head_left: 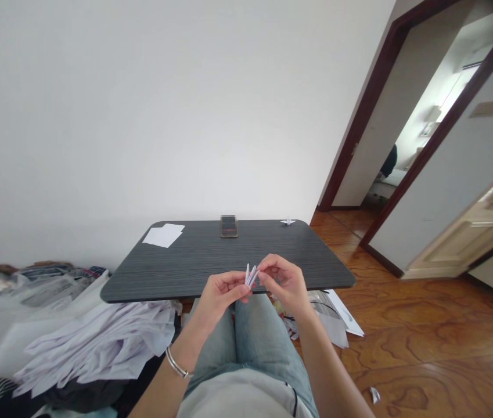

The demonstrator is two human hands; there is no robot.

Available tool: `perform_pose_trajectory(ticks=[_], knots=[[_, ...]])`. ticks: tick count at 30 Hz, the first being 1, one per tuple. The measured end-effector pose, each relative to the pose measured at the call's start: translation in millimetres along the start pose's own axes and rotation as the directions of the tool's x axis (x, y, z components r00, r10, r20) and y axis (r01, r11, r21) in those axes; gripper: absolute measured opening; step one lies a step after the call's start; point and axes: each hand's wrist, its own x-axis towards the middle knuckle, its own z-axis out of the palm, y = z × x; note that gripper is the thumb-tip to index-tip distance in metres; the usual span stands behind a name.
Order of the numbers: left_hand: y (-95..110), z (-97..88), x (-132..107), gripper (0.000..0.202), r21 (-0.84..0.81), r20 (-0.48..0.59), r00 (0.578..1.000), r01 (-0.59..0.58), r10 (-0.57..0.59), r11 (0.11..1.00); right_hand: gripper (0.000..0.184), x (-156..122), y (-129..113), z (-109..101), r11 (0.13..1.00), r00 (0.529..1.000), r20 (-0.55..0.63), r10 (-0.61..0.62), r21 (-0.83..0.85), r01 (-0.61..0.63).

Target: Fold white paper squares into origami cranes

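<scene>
1. The left hand (222, 292) is pinching the lower end of the folded white paper (250, 274), its grip pressed together on the piece between thumb and fingertips.
2. The right hand (285, 281) is meeting it from the other side, its grip likewise closing on the same paper. The exact fold it is pinching is too small to make out.
3. The folded white paper is standing nearly upright between the two hands, with narrow points fanning upward. It is being held in the air above the person's knees, just in front of the near edge of the dark worktop (176, 273) and not touching it.
4. A bracelet (175, 363) is circling the left wrist.
5. Loose sheets (162, 235), a phone (229, 226) and a small paper figure (288, 222), possibly a crane, are lying along the far edge of the worktop, well apart from the hands.
6. Scattered papers (337, 322) are lying on the wooden floor (424, 348) beneath the worktop's right end.
</scene>
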Motion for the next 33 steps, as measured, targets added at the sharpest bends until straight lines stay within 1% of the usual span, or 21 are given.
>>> perform_pose_trajectory(ticks=[3, 7, 10, 13, 16, 20, 22, 23, 25, 28, 30, 33], knots=[[1, 0.6, 0, 0.028, -0.006, -0.006, 1.0, 0.014, -0.014, 1.0, 0.001, -1, 0, -2, 0.996, 0.998, -0.01, -0.066, -0.067, 0.065], [-1, 1.0, 0, 0.029, 0.002, -0.03, 1.0, -0.006, 0.006, 1.0, 0.007, -1, -1, -3, 0.969, 0.986, -0.025, -0.165, -0.192, 0.157], [-3, 0.8, -1, 0.031, 0.038, -0.054, 0.998, -0.024, 0.026, 0.999, 0.008, -1, -2, -2, 0.939, 0.975, -0.038, -0.221, -0.277, 0.202], [-3, 1.1, -1, 0.031, 0.048, -0.071, 0.997, -0.037, 0.04, 0.998, 0.009, -1, -2, 0, 0.918, 0.962, -0.063, -0.265, -0.323, 0.231], [-1, 2.6, -1, 0.031, 0.031, -0.096, 0.994, -0.049, 0.052, 0.998, 0.011, -3, 1, 4, 0.895, 0.939, -0.116, -0.324, -0.359, 0.264], [-1, 4.4, -1, 0.031, 0.077, -0.124, 0.984, -0.123, 0.131, 0.989, 0.013, -6, 5, 9, 0.887, 0.905, -0.204, -0.374, -0.364, 0.285], [-1, 4.7, -1, 0.031, 0.102, -0.137, 0.976, -0.157, 0.17, 0.982, 0.011, -7, 5, 11, 0.904, 0.911, -0.213, -0.352, -0.328, 0.273], [-2, 4.9, -1, 0.031, 0.111, -0.145, 0.973, -0.166, 0.181, 0.98, 0.009, -8, 5, 12, 0.923, 0.92, -0.224, -0.321, -0.294, 0.25], [-2, 5.4, -1, 0.031, 0.123, -0.165, 0.967, -0.175, 0.194, 0.977, 0.005, -9, 5, 15, 0.968, 0.943, -0.259, -0.207, -0.195, 0.159], [-2, 7.0, -1, 0.032, 0.136, -0.201, 0.959, -0.177, 0.202, 0.975, 0.01, -11, 5, 21, 1.0, 0.961, -0.276, 0.007, -0.011, -0.01], [-3, 8.1, -1, 0.032, 0.143, -0.223, 0.952, -0.182, 0.211, 0.973, 0.013, -11, 6, 26, 0.992, 0.957, -0.272, 0.1, 0.101, -0.074], [-5, 9.2, -1, 0.029, 0.18, -0.23, 0.945, -0.193, 0.232, 0.965, 0.019, -10, 6, 30, 0.969, 0.934, -0.316, 0.168, 0.23, -0.096]])
